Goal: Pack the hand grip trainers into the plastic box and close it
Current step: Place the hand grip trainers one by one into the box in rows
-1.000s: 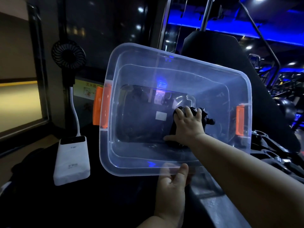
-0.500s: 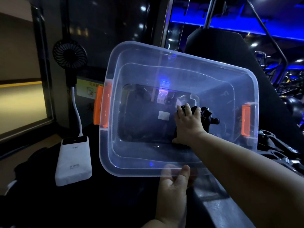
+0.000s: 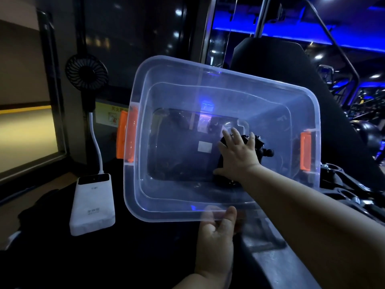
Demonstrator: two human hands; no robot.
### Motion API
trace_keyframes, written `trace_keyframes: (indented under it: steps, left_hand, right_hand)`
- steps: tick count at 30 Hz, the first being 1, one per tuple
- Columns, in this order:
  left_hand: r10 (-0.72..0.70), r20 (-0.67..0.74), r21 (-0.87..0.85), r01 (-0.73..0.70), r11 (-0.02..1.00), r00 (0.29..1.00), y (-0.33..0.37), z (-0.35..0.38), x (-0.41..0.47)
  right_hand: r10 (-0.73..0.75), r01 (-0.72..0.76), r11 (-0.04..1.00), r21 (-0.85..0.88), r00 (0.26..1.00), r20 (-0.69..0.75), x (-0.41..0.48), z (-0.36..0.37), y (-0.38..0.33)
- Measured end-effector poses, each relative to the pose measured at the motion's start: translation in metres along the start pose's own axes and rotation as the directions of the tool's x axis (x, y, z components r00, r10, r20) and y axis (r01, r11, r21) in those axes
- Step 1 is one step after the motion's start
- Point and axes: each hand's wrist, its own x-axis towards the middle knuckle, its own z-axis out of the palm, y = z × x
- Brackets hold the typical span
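Packing under way, to judge by the layout. Held tipped toward the viewer above the middle of the black surface: clear plastic box with orange latches at both short ends, mouth open, no lid in sight.

At the box's near rim, left hand, thumb over the edge and fingers underneath, blurred through the plastic; a pinch on the rim, bearing the tilt. Inside the box, right hand, fingers spread and nearly straight, laid flat on a black hand grip trainer and pressing it against the box floor, toward the right-side latch. Not curled round it. Knob end of the trainer poking out past the fingers.

Likely handling: trainer stiff, sprung and fairly heavy for its size, with hard handles apt to slide down the smooth tilted floor once let go. Best taken across both handles, never by the knob. Box probably light, thin-walled and a little flexible, so better supported under the base or at both latched ends than by one rim alone.

Toward the surface's right edge, dim dark shapes, perhaps more trainers; too dark to tell. Near the left edge, white rectangular power bank carrying a small round black fan on a white bendy neck.
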Motion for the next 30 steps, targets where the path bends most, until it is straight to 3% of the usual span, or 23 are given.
trace_keyframes:
  steps: [1, 3, 5, 11, 14, 17, 21, 24, 28, 30]
  left_hand:
    - [0.017, 0.038, 0.068, -0.020, 0.997, 0.999, 0.033, -0.031, -0.015]
    - [0.106, -0.023, -0.055, -0.107, 0.993, 0.994, 0.030, -0.035, -0.028]
    - [0.177, -0.046, 0.008, -0.177, 0.984, 0.983, 0.043, -0.035, -0.034]
    - [0.200, -0.104, -0.051, -0.206, 0.977, 0.974, 0.041, -0.024, -0.038]
    - [0.195, -0.129, -0.039, -0.202, 0.979, 0.972, 0.042, -0.021, -0.041]
    - [0.191, -0.154, -0.040, -0.199, 0.979, 0.969, 0.043, -0.021, -0.041]
    - [0.209, -0.146, -0.037, -0.217, 0.976, 0.967, 0.043, -0.020, -0.043]
    - [0.222, -0.143, -0.019, -0.227, 0.974, 0.965, 0.042, -0.019, -0.043]
    - [0.233, -0.155, -0.014, -0.238, 0.971, 0.960, 0.042, -0.018, -0.044]
    - [0.231, -0.143, -0.002, -0.234, 0.972, 0.962, 0.042, -0.019, -0.045]
  right_hand:
    - [-0.001, 0.003, 0.999, 0.043, 1.000, -0.027, -0.002, -0.003, 0.003]
    - [0.008, -0.002, 0.994, 0.107, 0.998, -0.063, -0.007, -0.007, 0.009]
    - [0.045, -0.031, 0.986, 0.166, 0.996, -0.078, -0.016, -0.009, 0.014]
    - [0.174, -0.097, 0.920, 0.381, 0.970, -0.172, -0.068, -0.014, 0.032]
    - [0.275, -0.079, 0.867, 0.493, 0.900, -0.340, -0.101, -0.011, 0.043]
    - [0.439, -0.097, 0.797, 0.597, 0.771, -0.461, -0.138, 0.005, 0.057]
    - [0.615, -0.297, 0.673, 0.678, 0.734, -0.288, -0.181, 0.034, 0.077]
    - [0.588, -0.320, 0.674, 0.666, 0.778, -0.220, -0.198, 0.044, 0.086]
    - [0.656, -0.375, 0.582, 0.722, 0.741, -0.144, -0.207, 0.048, 0.097]
    - [0.666, -0.463, 0.583, 0.667, 0.743, -0.067, -0.211, 0.056, 0.105]
